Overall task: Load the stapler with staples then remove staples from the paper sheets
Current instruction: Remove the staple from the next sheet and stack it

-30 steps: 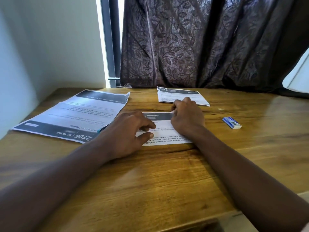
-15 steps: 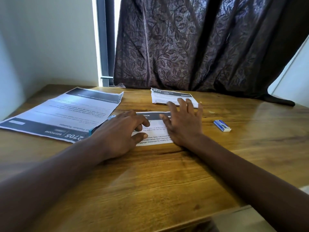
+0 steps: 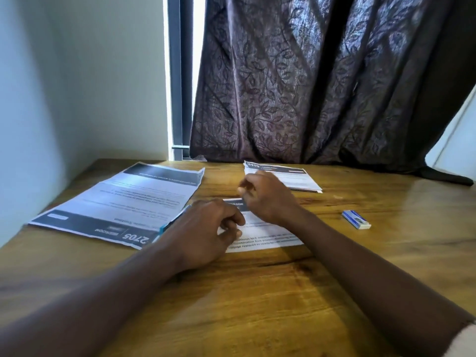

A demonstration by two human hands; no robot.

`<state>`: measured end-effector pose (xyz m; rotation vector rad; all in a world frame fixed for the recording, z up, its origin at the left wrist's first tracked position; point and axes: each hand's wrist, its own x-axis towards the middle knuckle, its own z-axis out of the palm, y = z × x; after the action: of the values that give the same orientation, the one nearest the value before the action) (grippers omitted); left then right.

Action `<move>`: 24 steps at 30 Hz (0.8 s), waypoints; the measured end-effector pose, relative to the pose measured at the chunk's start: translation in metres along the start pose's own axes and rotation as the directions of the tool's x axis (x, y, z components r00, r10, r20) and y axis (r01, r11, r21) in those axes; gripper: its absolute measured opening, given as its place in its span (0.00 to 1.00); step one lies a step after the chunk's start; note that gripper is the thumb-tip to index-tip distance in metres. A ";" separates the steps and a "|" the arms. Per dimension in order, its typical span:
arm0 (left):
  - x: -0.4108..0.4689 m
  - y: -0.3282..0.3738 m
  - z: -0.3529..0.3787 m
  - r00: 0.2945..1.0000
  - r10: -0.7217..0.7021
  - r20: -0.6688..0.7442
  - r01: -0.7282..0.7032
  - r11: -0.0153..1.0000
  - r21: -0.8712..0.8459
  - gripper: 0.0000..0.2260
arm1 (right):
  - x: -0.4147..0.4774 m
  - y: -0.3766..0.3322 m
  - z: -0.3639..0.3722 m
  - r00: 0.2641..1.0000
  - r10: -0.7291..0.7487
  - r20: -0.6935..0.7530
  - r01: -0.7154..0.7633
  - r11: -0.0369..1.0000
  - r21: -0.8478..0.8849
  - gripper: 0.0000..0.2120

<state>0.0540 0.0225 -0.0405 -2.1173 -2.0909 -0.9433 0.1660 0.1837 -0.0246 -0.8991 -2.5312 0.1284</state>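
Observation:
A small folded paper sheet lies in the middle of the wooden table. My left hand rests on the sheet's left part with curled fingers. It grips a light-blue stapler, of which only an end shows beside the wrist. My right hand hovers over the sheet's far edge, blurred, its fingers curled and fingertips drawn together. Nothing is visible between them. A small blue and white staple box lies to the right, apart from both hands.
A large unfolded printed sheet covers the table's left side. Another folded sheet lies at the back, just behind my right hand. A dark patterned curtain hangs behind the table, and a wall stands to the left.
My right hand has lifted off the small sheet and curled its fingers, which lay flat half a second ago. My left hand has stayed in place on the sheet.

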 end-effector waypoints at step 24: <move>0.006 -0.054 -0.045 0.872 -0.489 -0.021 0.484 0.855 0.185 0.17 | 0.005 -0.003 0.031 0.984 -0.167 -0.065 0.173 0.979 0.109 0.14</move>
<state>-0.0137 0.0149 -0.0222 -1.5437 -2.6749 -0.7049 0.1469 0.1862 -0.0499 -0.6301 -2.5082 0.1895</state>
